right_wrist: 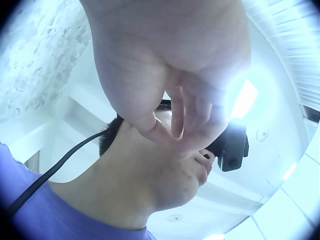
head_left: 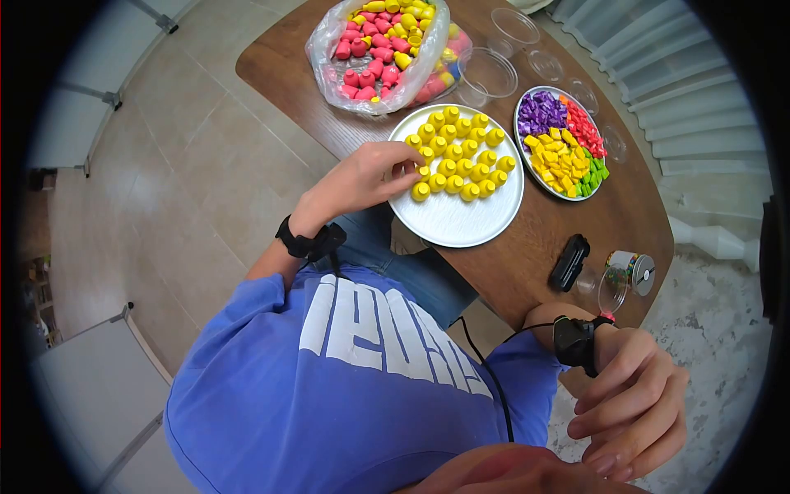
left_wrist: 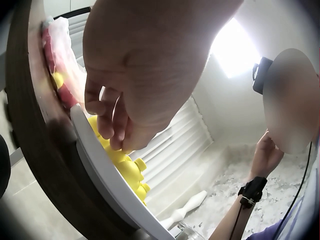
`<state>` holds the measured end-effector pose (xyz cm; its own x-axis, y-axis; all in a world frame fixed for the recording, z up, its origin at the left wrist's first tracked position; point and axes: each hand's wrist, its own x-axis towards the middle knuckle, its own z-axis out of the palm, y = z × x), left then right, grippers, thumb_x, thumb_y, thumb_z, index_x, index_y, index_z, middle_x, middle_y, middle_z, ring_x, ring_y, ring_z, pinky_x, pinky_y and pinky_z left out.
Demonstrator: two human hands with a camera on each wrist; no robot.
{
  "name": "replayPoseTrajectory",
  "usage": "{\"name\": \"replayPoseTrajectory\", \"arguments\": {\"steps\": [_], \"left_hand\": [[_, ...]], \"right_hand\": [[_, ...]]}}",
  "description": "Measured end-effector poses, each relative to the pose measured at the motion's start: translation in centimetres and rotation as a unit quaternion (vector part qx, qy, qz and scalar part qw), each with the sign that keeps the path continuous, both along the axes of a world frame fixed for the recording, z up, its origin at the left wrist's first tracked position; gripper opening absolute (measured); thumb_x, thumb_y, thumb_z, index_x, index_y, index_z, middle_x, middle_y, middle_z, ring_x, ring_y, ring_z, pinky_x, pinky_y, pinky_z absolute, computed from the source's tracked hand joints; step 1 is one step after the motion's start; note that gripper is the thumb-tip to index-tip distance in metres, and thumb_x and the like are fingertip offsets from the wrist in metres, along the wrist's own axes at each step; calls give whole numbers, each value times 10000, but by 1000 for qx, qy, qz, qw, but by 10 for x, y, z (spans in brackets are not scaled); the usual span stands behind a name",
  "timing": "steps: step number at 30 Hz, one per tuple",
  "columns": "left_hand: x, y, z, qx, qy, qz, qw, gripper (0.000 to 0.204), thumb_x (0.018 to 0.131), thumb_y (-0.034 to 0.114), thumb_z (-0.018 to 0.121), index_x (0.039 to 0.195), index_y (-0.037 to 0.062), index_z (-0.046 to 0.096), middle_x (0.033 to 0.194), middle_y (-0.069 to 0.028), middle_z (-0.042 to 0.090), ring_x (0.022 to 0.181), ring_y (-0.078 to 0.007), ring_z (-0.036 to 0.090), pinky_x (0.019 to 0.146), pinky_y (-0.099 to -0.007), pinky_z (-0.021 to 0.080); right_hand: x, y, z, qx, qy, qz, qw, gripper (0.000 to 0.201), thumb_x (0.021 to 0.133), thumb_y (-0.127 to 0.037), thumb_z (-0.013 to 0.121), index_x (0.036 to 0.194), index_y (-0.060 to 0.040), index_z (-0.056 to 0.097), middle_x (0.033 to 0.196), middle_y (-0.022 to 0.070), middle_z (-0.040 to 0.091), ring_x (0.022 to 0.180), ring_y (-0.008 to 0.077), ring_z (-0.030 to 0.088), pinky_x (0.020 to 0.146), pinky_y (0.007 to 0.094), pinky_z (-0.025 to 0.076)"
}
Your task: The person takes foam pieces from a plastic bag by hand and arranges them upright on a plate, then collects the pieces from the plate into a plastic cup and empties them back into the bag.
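Observation:
My left hand (head_left: pixel 372 174) is at the near left edge of a round white plate (head_left: pixel 465 230), its thumb and fingertips pinching a yellow bottle-shaped piece (head_left: pixel 424 172). Several similar yellow pieces (head_left: pixel 454 151) stand upright in rows on that plate. In the left wrist view, the curled fingers of the left hand (left_wrist: pixel 137 75) partly cover the yellow pieces (left_wrist: pixel 131 172) behind the plate rim (left_wrist: pixel 115 185). My right hand (head_left: pixel 638 403) is raised away from the table with loosely bent fingers; in the right wrist view this hand (right_wrist: pixel 170 55) is by the chin, with nothing visible in it.
A clear bag (head_left: pixel 322 62) of pink and yellow pieces lies at the table's upper left. An oval plate (head_left: pixel 525 154) holds purple, red, yellow and green pieces. Round clear containers (head_left: pixel 487 72) are behind. A black case (head_left: pixel 569 263) and a jar (head_left: pixel 643 274) are at the right.

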<state>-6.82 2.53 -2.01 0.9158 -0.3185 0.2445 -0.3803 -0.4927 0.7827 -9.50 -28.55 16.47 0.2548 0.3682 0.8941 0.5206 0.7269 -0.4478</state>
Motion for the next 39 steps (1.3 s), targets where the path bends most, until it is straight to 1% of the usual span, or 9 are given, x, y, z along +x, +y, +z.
{"name": "replayPoseTrajectory", "arguments": {"steps": [11, 14, 16, 19, 22, 29, 31, 34, 39], "left_hand": [[7, 12, 4, 6, 31, 56, 998, 210, 921, 113, 743, 1101, 10, 707, 842, -92, 695, 718, -161, 649, 641, -294, 504], [3, 6, 6, -10, 44, 8, 999, 203, 918, 111, 750, 1083, 10, 688, 838, -87, 688, 732, -164, 657, 647, -291, 504], [2, 3, 4, -20, 43, -16, 999, 196, 917, 110, 753, 1068, 11, 676, 836, -85, 685, 738, -168, 660, 651, -290, 504], [2, 0, -2, -28, 43, -9, 999, 184, 916, 109, 758, 1041, 21, 655, 827, -83, 674, 742, -174, 662, 662, -290, 503], [2, -4, 1, -34, 55, -9, 998, 164, 920, 111, 754, 1021, 26, 655, 817, -86, 667, 734, -174, 657, 663, -290, 499], [5, 5, 1, -15, 51, 8, 999, 138, 927, 109, 750, 1002, 19, 678, 835, -87, 687, 742, -164, 654, 687, -295, 518], [8, 9, 2, -25, 37, 16, 999, 135, 926, 104, 750, 1005, 15, 686, 848, -85, 697, 749, -159, 657, 701, -294, 527], [13, 17, 10, -24, 9, 44, 999, 136, 920, 95, 750, 1004, 2, 698, 873, -83, 717, 762, -150, 662, 719, -289, 536], [41, 46, 6, -9, -78, 225, 971, 139, 908, 108, 756, 1009, 19, 719, 880, -89, 730, 754, -142, 659, 701, -299, 530]], "right_hand": [[-7, -5, 0, -19, 25, -20, 999, 303, 745, 24, 862, 995, -50, 708, 1016, 112, 757, 756, 234, 735, 609, 294, 592], [-12, -8, -3, 24, 3, -52, 998, 190, 850, -93, 812, 1012, -131, 721, 928, -12, 737, 673, 113, 678, 626, 215, 563], [-21, -9, 21, -140, 50, -63, 987, 101, 940, -83, 658, 981, -93, 566, 1018, 73, 680, 788, 251, 679, 648, 332, 512], [3, -15, 26, -180, -10, 25, 983, 72, 954, -106, 636, 980, -96, 569, 1005, 70, 692, 785, 253, 670, 654, 333, 507], [-11, -8, 16, -135, 7, -42, 990, 58, 961, -122, 624, 978, -102, 572, 997, 70, 695, 781, 239, 660, 647, 326, 501], [1, -3, 15, -157, 11, -2, 987, 92, 948, -113, 644, 999, -112, 568, 995, 60, 686, 783, 220, 646, 651, 323, 495], [12, 0, -2, -20, -54, 1, 998, 46, 879, -56, 709, 881, -84, 672, 921, 48, 725, 749, 227, 721, 603, 340, 557], [7, -8, 15, -113, -50, 5, 992, 118, 948, -112, 646, 1030, -117, 562, 955, 46, 667, 781, 209, 626, 643, 328, 478], [-6, -11, 12, 1, -59, -79, 995, 175, 938, -169, 669, 1063, -149, 548, 877, -27, 521, 724, 127, 494, 639, 311, 409]]}}
